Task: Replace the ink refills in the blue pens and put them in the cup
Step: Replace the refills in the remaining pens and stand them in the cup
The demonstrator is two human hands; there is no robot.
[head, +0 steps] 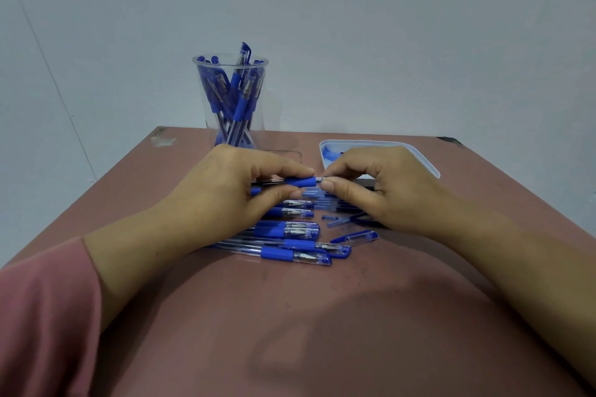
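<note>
1. Your left hand [225, 190] gripped a blue pen [300, 182] by its blue rubber sleeve, with the thumb below and the fingers curled over the top.
2. Your right hand [383, 184] pinched the pen's tip end between thumb and forefinger, just beside the left fingertips.
3. The pen lay level between both hands, held above the other pens and clear of the desk [322, 332].
4. A row of capped blue pens [290, 230] lay side by side on the desk under and just in front of your left hand.
5. A loose clear cap with a blue clip [358, 237] lay near your right wrist, apart from the row.
6. Small clear and blue pen parts [338, 219] lay under your right hand; I cannot tell exactly what they were.
7. The clear cup [230, 100] stood upright at the far side of the desk, behind your left hand, holding many blue pens.
8. A pale shallow tray [422, 158] sat behind your right hand, to the right of the cup.
9. A pink sleeve [45, 316] covered your left forearm.
</note>
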